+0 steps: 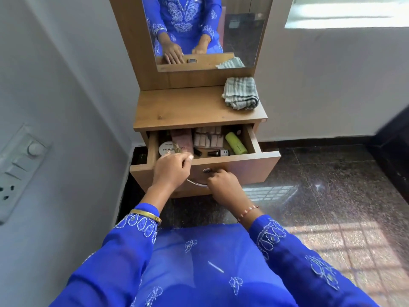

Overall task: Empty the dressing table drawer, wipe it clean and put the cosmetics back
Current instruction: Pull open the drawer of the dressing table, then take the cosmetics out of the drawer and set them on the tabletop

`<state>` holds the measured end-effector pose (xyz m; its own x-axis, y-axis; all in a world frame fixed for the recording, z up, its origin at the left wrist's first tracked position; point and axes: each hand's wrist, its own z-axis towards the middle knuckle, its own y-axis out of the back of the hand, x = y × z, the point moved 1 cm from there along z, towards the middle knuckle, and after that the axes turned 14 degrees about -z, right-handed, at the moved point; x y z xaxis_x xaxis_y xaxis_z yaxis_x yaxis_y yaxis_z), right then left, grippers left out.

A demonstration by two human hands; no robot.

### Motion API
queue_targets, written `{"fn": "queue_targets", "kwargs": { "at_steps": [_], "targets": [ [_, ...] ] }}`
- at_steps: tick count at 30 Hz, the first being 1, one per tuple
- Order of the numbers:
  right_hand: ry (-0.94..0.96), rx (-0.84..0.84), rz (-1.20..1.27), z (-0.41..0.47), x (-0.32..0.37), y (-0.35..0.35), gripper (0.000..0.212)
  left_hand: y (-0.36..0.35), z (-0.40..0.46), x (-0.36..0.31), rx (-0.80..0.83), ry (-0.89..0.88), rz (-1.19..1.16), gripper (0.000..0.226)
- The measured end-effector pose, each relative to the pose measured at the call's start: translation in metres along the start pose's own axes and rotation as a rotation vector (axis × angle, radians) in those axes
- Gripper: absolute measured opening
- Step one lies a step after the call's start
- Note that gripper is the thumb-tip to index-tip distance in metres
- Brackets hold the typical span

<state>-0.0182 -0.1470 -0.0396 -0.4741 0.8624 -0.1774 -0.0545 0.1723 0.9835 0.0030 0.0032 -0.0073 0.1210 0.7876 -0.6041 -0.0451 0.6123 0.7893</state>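
Drawer [254, 140] pulled out beneath the tabletop, packed with cosmetics: white round jar [166, 148] at 9 o'clock, green tube [236, 143] at 3 o'clock, pale palette [208, 136] between. Your right hand [223, 185] clenches the metal handle [195, 183]; your left hand [171, 170] curls over the front edge, pinching something small, unclear what. Striped cloth [241, 93] lies folded at 1 o'clock on the tabletop [177, 109].

Switch panel [16, 171] on the pale grey wall [66, 74], well left of the mirror [205, 29]. Round dial, rocker switches and a socket on that panel. Window [349, 12] up to the right of the mirror, bright with daylight. Dark speckled stone floor [321, 185] below and right of the mirror, barred sunlight across it.
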Motion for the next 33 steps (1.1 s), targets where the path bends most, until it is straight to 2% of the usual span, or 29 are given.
{"fn": "queue_targets", "kwargs": {
  "at_steps": [2, 4, 7, 9, 11, 13, 20, 24, 33],
  "targets": [
    [-0.003, 0.016, 0.023, -0.005, -0.001, 0.007, 0.02, 0.001, -0.006, -0.003, -0.015, -0.012, 0.013, 0.034],
    [-0.039, -0.056, 0.125, -0.009, 0.0, 0.017, 0.018, 0.002, -0.011, -0.004, -0.006, -0.009, 0.02, 0.035],
    [-0.1, -0.325, 0.256, -0.016, 0.002, 0.037, 0.023, 0.004, -0.018, -0.006, 0.006, -0.009, 0.042, 0.035],
    [-0.122, -0.469, 0.206, -0.019, -0.002, 0.048, 0.022, 0.004, -0.022, -0.006, 0.01, -0.004, 0.052, 0.035],
    [-0.136, -0.38, 0.21, -0.017, -0.007, 0.053, 0.018, 0.003, -0.029, -0.007, 0.024, 0.016, 0.069, 0.035],
    [-0.169, -0.213, 0.268, -0.021, -0.01, 0.05, 0.02, 0.003, -0.038, -0.009, 0.043, 0.028, 0.085, 0.036],
    [-0.212, 0.053, 0.433, -0.042, -0.01, 0.062, 0.023, 0.006, -0.075, -0.016, 0.112, 0.065, 0.053, 0.033],
    [-0.19, 0.133, 0.467, -0.059, -0.006, 0.071, 0.019, 0.004, -0.102, -0.022, 0.14, 0.083, 0.031, 0.033],
    [-0.177, 0.155, 0.439, -0.063, -0.003, 0.077, 0.017, 0.008, -0.11, -0.029, 0.141, 0.086, 0.033, 0.034]
  ]
}}
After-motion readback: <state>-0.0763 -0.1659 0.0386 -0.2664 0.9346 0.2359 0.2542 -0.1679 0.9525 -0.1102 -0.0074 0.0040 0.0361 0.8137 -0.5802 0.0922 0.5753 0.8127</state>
